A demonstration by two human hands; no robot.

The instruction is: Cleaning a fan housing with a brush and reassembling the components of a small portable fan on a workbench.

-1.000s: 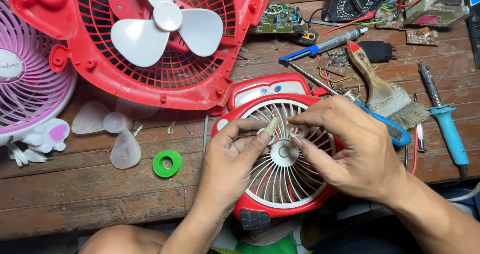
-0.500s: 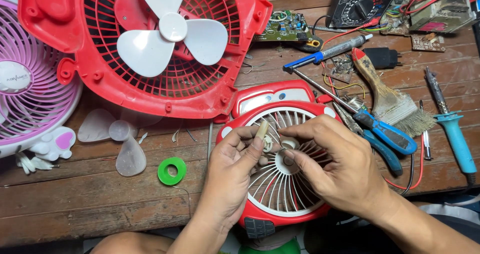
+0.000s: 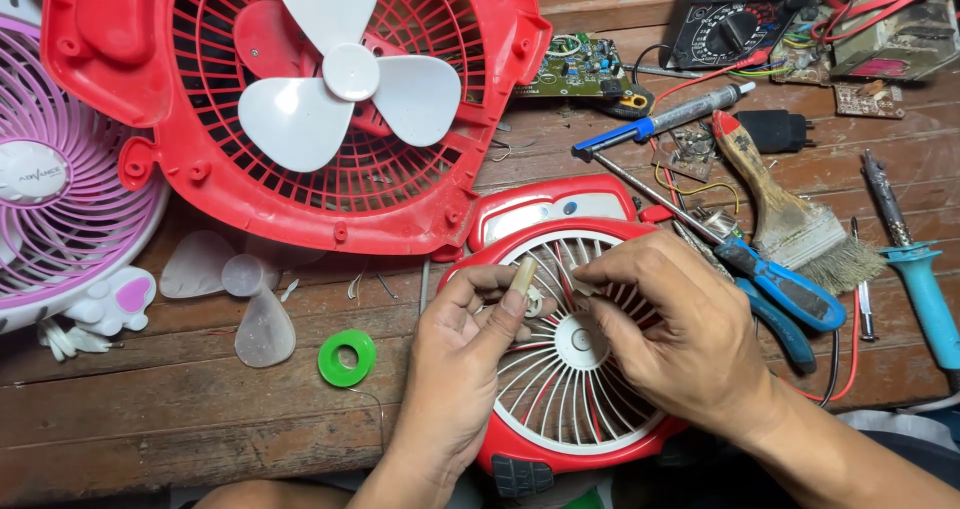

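A small red fan is held at the near edge of the wooden table. Its white grille is being worked by pinched fingers of the left hand and right hand (what is pinched cannot be told). The grille looks seated; fastening seems unfinished. Blue pliers lie beside it.

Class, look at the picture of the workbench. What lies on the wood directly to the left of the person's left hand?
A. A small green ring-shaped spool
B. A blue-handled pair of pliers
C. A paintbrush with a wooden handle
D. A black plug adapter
A: the green spool lies on the table just left of the left hand; the pliers, paintbrush and adapter all lie to the right.
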